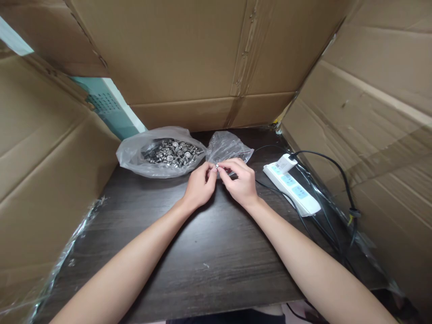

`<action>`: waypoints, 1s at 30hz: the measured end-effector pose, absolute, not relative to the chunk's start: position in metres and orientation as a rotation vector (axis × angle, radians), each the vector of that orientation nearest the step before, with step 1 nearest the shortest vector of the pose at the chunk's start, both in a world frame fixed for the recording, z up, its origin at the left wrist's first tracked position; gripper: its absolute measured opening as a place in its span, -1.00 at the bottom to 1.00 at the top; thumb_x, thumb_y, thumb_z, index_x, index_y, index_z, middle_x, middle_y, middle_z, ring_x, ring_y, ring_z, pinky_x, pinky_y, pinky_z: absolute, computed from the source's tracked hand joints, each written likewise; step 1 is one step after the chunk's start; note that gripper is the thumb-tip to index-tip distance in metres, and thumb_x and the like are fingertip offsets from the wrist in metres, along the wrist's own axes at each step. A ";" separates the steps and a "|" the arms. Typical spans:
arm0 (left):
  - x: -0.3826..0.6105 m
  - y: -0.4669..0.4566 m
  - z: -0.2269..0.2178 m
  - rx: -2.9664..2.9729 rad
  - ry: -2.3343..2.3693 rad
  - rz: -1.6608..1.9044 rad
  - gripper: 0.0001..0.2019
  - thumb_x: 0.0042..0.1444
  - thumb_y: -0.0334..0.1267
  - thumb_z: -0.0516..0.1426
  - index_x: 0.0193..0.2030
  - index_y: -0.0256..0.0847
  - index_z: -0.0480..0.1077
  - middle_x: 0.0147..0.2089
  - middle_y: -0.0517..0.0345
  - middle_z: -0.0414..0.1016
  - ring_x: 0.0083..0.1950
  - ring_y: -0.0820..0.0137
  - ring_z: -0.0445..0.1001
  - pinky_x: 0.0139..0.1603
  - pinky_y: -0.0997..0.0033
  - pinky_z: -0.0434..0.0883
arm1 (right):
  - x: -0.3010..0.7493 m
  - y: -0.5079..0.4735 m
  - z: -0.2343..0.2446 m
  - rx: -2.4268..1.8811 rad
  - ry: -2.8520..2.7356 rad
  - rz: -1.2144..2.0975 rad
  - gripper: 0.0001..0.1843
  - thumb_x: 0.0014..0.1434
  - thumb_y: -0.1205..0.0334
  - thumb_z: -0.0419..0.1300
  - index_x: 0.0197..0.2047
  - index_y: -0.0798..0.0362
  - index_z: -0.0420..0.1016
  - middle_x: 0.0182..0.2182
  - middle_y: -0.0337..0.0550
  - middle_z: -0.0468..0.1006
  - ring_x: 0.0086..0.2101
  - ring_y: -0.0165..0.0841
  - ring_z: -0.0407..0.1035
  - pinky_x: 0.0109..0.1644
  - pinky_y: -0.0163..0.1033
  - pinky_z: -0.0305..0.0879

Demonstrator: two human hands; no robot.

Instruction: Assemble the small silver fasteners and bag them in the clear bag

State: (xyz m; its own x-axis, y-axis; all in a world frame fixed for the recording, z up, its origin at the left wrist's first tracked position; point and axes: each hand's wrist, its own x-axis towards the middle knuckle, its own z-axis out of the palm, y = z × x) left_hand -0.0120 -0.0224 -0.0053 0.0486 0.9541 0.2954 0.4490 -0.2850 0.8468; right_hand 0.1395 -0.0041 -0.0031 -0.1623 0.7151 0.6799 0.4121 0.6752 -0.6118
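Observation:
My left hand [200, 184] and my right hand [239, 182] meet over the middle of the table. Between their fingertips is a small shiny metal piece [217, 167], pinched from both sides; its exact kind is too small to make out. To the left, an open clear plastic bag [133, 155] holds a heap of small metal parts [175, 153], some of them round discs. Just behind my hands lies a second clear plastic bag [229, 143], crumpled, partly covered by my right hand.
A dark wooden table [189, 261] carries everything. On the right lies a white power strip [302, 198] with a white plug adapter [286, 163] and black cables [337, 166]. Cardboard walls [189, 58] stand at the back and both sides.

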 end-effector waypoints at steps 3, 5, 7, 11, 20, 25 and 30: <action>-0.013 -0.022 -0.006 1.783 1.409 1.186 -0.77 0.35 -0.15 0.02 -0.24 -0.22 0.38 -0.33 0.13 0.47 -0.34 0.38 0.36 -0.28 0.40 0.25 | 0.140 -0.003 -0.003 -0.878 -1.777 0.367 -0.86 0.32 0.29 0.20 -0.22 0.01 0.61 -0.25 -0.09 0.65 -0.21 -0.27 0.52 -0.10 -0.13 0.50; -0.013 -0.021 -0.007 1.781 1.419 1.177 -0.77 0.34 -0.14 0.03 -0.24 -0.23 0.38 -0.34 0.15 0.46 -0.37 0.40 0.33 -0.31 0.41 0.23 | 0.140 -0.002 -0.003 -0.856 -1.760 0.410 -0.89 0.29 0.33 0.22 -0.23 0.03 0.59 -0.26 -0.10 0.63 -0.25 -0.31 0.51 -0.16 -0.18 0.49; -0.013 -0.021 -0.007 1.778 1.423 1.177 -0.77 0.33 -0.13 0.04 -0.25 -0.23 0.38 -0.35 0.16 0.45 -0.38 0.42 0.31 -0.33 0.42 0.21 | 0.140 -0.001 -0.003 -0.843 -1.743 0.461 -0.90 0.27 0.35 0.23 -0.24 0.04 0.58 -0.26 -0.12 0.62 -0.30 -0.35 0.49 -0.21 -0.21 0.47; -0.013 -0.022 -0.006 1.774 1.414 1.173 -0.76 0.32 -0.13 0.04 -0.25 -0.24 0.38 -0.33 0.14 0.47 -0.37 0.41 0.33 -0.31 0.42 0.23 | 0.140 -0.001 -0.004 -0.865 -1.723 0.524 -0.92 0.27 0.31 0.22 -0.25 0.04 0.56 -0.26 -0.13 0.62 -0.30 -0.36 0.49 -0.23 -0.23 0.46; -0.013 -0.021 -0.002 1.765 1.360 1.185 -0.76 0.29 -0.10 0.06 -0.27 -0.23 0.41 -0.36 0.14 0.49 -0.38 0.39 0.37 -0.33 0.42 0.29 | 0.141 -0.002 -0.002 -0.865 -1.738 0.507 -0.87 0.26 0.31 0.21 -0.25 0.04 0.62 -0.26 -0.12 0.62 -0.33 -0.38 0.47 -0.34 -0.26 0.40; -0.013 -0.021 -0.001 1.728 1.352 1.189 -0.75 0.29 -0.10 0.07 -0.26 -0.23 0.42 -0.34 0.14 0.51 -0.35 0.39 0.40 -0.29 0.42 0.32 | 0.141 -0.001 -0.003 -0.898 -1.735 0.525 -0.83 0.28 0.27 0.20 -0.24 0.01 0.65 -0.23 -0.10 0.64 -0.30 -0.35 0.50 -0.33 -0.24 0.42; -0.015 -0.019 -0.002 1.654 1.309 1.195 -0.74 0.28 -0.08 0.08 -0.30 -0.22 0.39 -0.39 0.18 0.42 -0.37 0.40 0.34 -0.28 0.41 0.28 | 0.139 -0.003 -0.002 -0.885 -1.722 0.483 -0.86 0.28 0.30 0.20 -0.25 0.03 0.61 -0.26 -0.11 0.64 -0.28 -0.34 0.51 -0.32 -0.25 0.41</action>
